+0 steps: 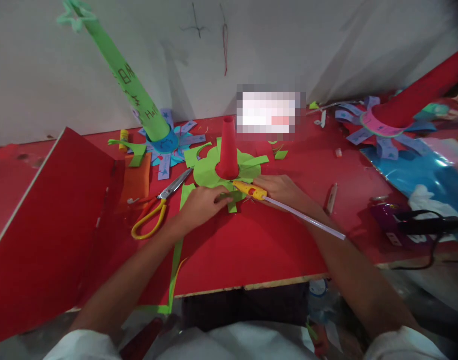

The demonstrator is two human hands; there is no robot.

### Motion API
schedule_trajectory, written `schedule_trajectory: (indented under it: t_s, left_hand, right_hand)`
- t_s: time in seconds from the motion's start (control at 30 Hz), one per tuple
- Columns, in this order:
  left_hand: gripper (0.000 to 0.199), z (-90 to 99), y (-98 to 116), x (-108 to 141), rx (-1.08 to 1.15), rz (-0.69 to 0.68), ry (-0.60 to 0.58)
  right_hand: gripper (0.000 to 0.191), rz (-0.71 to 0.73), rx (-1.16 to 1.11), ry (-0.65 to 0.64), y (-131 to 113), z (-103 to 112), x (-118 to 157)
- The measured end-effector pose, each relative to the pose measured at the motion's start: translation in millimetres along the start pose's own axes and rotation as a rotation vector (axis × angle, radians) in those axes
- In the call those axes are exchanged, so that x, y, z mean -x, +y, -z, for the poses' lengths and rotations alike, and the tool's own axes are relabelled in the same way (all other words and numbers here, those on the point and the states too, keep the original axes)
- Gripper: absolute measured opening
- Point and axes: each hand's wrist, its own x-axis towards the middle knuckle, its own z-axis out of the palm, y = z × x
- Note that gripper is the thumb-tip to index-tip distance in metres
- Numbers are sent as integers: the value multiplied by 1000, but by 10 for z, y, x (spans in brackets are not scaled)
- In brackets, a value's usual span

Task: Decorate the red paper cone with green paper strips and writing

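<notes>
One red board [56,230] is leaning up at far left, and beside it one small yellow tube [123,142] and one orange strip [136,182] are showing. One lettered green tube [129,87] is standing in a blue collar [164,143], and one pair of scissors [175,185] is lying nearer. Now the left hand [204,204]: its fingers are bending over the green flower shape's [204,172] near edge, thumb reaching out, and whether they're pinching anything I cannot tell. One red cone [227,150] is rising mid-table. One yellow glue gun [247,189] is pointing leftward, the right hand [279,190] closing round it, fingers mostly hidden. One clear rod [307,217] is trailing from its back. Further right, one red tube [424,95] is tilting above a pink band [382,125].

And that flower shape! It's lying flat on the red table [251,250], centre-stage, bright green, rounded petals showing at left, loose strips overlapping at right, the cone standing in its middle.
</notes>
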Motion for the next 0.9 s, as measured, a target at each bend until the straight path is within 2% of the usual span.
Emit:
schedule_trajectory:
  t_s: [0.03,0.1,0.13,0.17,0.23,0.3,0.43,0.57,0.73,0.9]
  left_hand:
    - [24,58,-52,-50,151,9,88]
    - [25,202,-140,-171,367,26,354]
    - [31,281,-167,-237,442,6,446]
    - [39,358,-179,-302,491,-36,485]
    - [54,496,-160,-424,523,-132,430]
    - [58,590,-105,-525,480,-200,369]
    - [42,638,4,-658,326,-240,377]
    - [29,612,47,-702,277,-284,375]
    - [23,671,69,-674,272,-277,430]
    - [23,798,104,-617,261,-246,561]
  right_hand:
    - [31,9,11,-11,11,-4,-4]
    - [31,23,29,-17,34,-15,-11]
    - [31,25,37,-5,46,-22,-13]
    - [31,31,42,4,57,-30,-14]
    - [30,45,60,34,81,-47,-9]
    - [29,65,101,74,103,-59,3]
    - [30,133,198,212,127,-70,30]
    - [29,186,221,331,127,-85,37]
    - [25,279,284,423,98,-56,31]
    - [17,320,269,539,90,-6,35]
